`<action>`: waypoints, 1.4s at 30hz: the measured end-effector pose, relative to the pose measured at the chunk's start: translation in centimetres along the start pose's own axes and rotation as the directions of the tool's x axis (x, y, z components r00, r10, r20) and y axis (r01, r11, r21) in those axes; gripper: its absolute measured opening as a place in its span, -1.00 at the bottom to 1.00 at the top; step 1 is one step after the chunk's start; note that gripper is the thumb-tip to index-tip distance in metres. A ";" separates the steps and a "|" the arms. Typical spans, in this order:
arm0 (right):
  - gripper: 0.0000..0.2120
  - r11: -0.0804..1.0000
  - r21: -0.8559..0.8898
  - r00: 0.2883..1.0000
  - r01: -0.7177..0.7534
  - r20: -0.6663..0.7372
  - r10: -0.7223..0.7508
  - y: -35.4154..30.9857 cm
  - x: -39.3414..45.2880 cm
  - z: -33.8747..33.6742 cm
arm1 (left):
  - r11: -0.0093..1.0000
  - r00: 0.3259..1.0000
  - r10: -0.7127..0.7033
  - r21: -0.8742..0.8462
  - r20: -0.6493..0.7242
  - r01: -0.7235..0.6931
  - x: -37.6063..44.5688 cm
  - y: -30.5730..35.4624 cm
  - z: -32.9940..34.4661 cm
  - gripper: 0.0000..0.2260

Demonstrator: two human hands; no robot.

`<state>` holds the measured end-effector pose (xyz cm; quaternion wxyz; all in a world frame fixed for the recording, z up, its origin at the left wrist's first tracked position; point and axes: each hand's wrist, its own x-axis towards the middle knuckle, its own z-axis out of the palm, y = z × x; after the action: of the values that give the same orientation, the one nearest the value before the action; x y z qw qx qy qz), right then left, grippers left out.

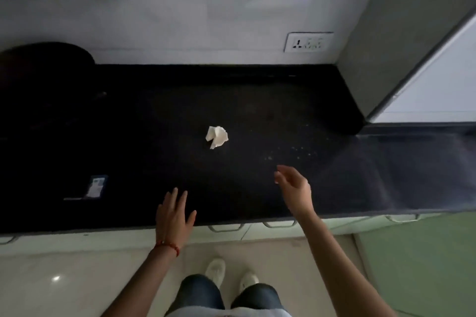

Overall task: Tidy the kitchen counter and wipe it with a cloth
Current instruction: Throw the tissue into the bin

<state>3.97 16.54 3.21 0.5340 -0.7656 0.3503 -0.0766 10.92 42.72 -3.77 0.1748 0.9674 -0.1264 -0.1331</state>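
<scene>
A crumpled white paper tissue [217,136] lies in the middle of the black kitchen counter [257,100]. Pale crumbs [296,152] are scattered on the counter to its right. My left hand [173,215] hovers flat over the counter's front edge, fingers spread, holding nothing. My right hand [292,188] is raised edge-on above the counter, right of and nearer than the tissue, fingers loosely apart and empty. Neither hand touches the tissue.
A small blue-and-white packet [96,186] lies near the front left of the counter. A dark round object [43,72] stands at the back left. A wall socket [309,42] is above the counter. A grey cabinet side [386,59] bounds the right. Drawer handles [226,228] sit below the edge.
</scene>
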 end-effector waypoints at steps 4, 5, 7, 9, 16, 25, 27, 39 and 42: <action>-0.71 0.994 -0.068 0.992 0.083 0.103 -0.075 -4.4 3.9 5.7 | 0.987 0.996 0.022 0.154 0.082 -0.034 1.9 -1.9 -0.1 -0.40; -0.69 0.990 -0.094 0.987 0.108 0.130 -0.095 -5.2 4.9 7.2 | 0.985 0.995 0.027 0.167 0.101 -0.044 2.2 -2.1 -0.3 -0.41; -0.66 0.960 -0.203 0.971 0.194 0.180 -0.159 -6.4 6.9 9.9 | 0.985 0.992 0.041 0.163 0.121 -0.061 2.8 -2.5 -0.5 -0.45; -0.61 0.879 -0.364 0.943 0.308 0.239 -0.232 -7.3 9.0 12.2 | 0.985 0.990 0.040 0.163 0.133 -0.062 2.9 -2.6 -0.6 -0.46; -0.44 0.454 -0.692 0.820 0.561 0.540 -0.190 -6.8 12.9 15.8 | 0.981 0.989 0.032 0.183 0.142 -0.058 3.0 -3.2 -0.4 -0.46; -0.67 0.568 -0.663 0.872 0.489 0.379 -0.309 -4.0 11.5 15.7 | 0.972 0.988 0.066 0.215 0.141 -0.096 3.3 -3.5 -0.4 -0.46; -0.70 0.655 -0.605 0.891 0.453 0.323 -0.318 -3.8 10.6 15.0 | 0.970 0.986 0.081 0.216 0.145 -0.112 3.4 -3.7 -0.3 -0.46; -0.77 0.927 -0.367 0.935 0.081 -0.294 -0.198 3.0 -2.7 1.6 | 0.847 0.845 0.492 0.108 0.210 -0.521 4.3 -0.4 -0.4 -0.44; -0.76 0.959 -0.270 0.884 -0.091 -0.466 -0.048 6.5 -7.5 -2.3 | 0.732 0.714 0.660 0.011 0.233 -0.681 3.5 3.7 0.9 -0.44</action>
<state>-5.65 18.20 0.45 0.3191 -0.7892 0.4844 -0.2017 13.16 38.08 -3.93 0.1497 0.8427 -0.4928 -0.1572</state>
